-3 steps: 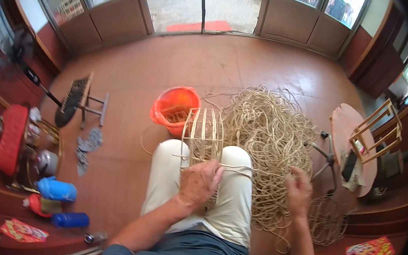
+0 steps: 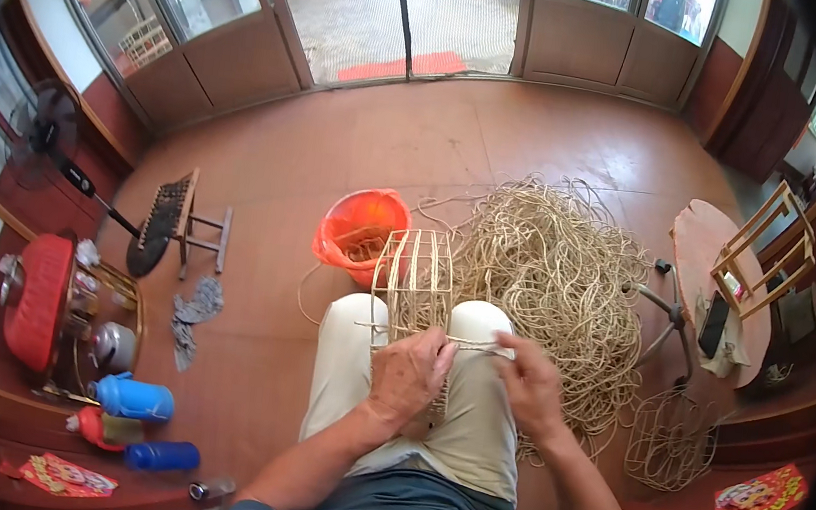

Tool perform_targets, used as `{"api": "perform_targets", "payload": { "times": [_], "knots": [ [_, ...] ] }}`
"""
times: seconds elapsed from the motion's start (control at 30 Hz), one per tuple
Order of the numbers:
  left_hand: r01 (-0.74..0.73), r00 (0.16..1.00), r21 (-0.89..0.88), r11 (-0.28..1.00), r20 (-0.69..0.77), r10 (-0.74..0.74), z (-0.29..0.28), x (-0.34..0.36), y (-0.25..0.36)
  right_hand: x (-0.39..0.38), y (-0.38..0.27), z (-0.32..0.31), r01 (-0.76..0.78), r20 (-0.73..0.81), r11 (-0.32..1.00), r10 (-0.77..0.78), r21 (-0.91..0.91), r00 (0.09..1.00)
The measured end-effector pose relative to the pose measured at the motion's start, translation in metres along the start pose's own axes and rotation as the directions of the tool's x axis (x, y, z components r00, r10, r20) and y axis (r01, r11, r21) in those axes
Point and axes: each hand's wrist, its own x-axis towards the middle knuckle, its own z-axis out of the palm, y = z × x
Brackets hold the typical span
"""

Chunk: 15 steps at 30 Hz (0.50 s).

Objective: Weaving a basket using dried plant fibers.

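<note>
a: where's the work sitting?

b: on the lap. the half-woven rattan frame point(image 2: 414, 291) stands between the knees, its open ribs pointing to twelve o'clock, toward the orange bucket point(image 2: 362, 233).

a: and the hands?

b: the left hand point(image 2: 409, 374) is closed over the frame's woven lower part. the right hand point(image 2: 531, 385), at three o'clock from it, pinches a rattan strand point(image 2: 478, 345) that runs across to the frame.

a: anything different from a blink ago?

b: the right hand has come in closer to the left, so the strand between them is shorter and looks taut, as if snugged against the ribs.

a: supply?

b: the loose rattan pile point(image 2: 556, 282) lies at two o'clock.
</note>
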Motion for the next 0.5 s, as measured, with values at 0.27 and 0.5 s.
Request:
{"api": "perform_targets", "payload": {
  "times": [0.27,0.5],
  "knots": [
    [0.032,0.999,-0.007,0.999,0.030,-0.031,-0.012,-0.007,0.013,0.002,0.006,0.042,0.198,-0.029,0.979,-0.196,0.048,0.980],
    [-0.006,1.000,0.009,1.000,0.015,0.006,-0.007,-0.014,0.014,0.001,0.023,0.023,0.178,-0.175,0.981,-0.189,-0.076,0.966]
  ]
}}
